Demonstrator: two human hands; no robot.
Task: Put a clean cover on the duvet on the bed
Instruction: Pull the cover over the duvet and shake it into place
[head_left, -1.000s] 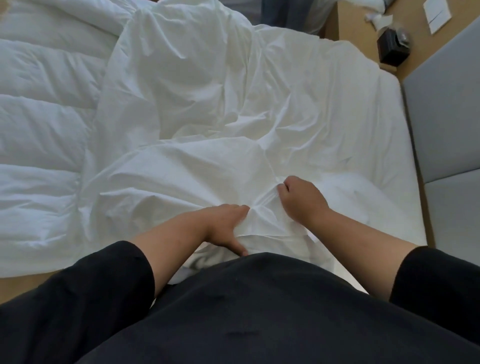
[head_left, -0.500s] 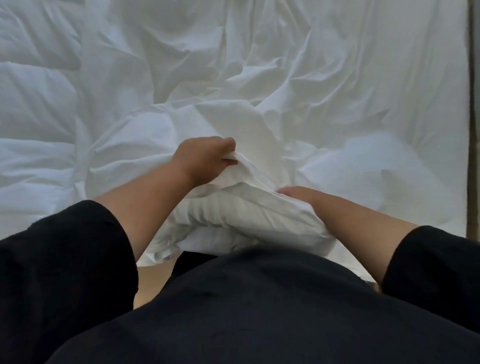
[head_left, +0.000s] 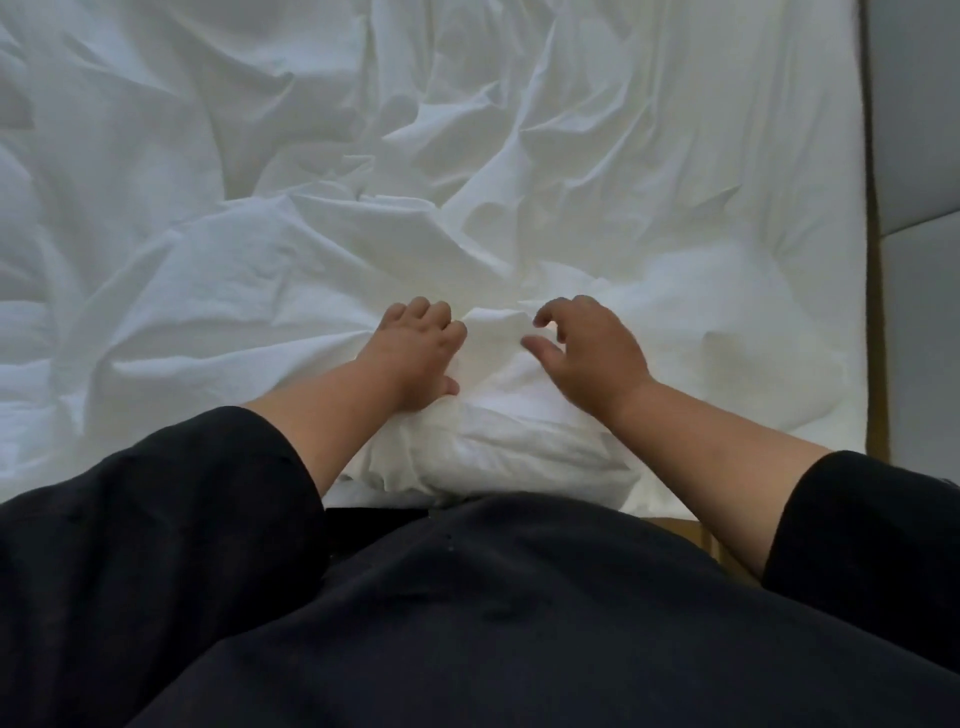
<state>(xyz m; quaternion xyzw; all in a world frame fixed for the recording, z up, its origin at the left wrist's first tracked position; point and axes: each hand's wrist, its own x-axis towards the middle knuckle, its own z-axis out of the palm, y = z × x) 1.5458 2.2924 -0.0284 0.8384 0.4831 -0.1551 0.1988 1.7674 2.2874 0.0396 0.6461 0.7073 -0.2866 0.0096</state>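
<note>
— Fingers (head_left: 435, 318) of the left hand (head_left: 415, 358) are curled into the white cloth, thumb lying flat along the fold; it looks like a grip on the cover (head_left: 322, 291), though the tips are buried and I can't swear to it.

— And the other hand?

— The right hand (head_left: 592, 353) has its fingers half bent and spread, thumb out, holding nothing that I can see. It hangs just over the plump corner of the duvet (head_left: 509, 441), which bulges at the near edge of the bed (head_left: 821, 395), right against the person's dark top (head_left: 519, 597).

— So which step is this?

— My guess is the stuffing: working that corner of the duvet into the cover's corner. The cover lies crumpled across most of the bed, so I'd say there's a good deal left to do.

— What does the next move want?

— I'd think the right hand needs to close on the cover's edge opposite the left, so both can pull cloth over the bulge. Where the opening is, I can't make out among the folds.

— Room to work?

— Plenty ahead and to the left, all loose bedding. To the right the mattress ends at a wooden strip (head_left: 875, 364), with grey panels (head_left: 914, 130) just beyond, so a wide shake would have to go away from that side.
</note>
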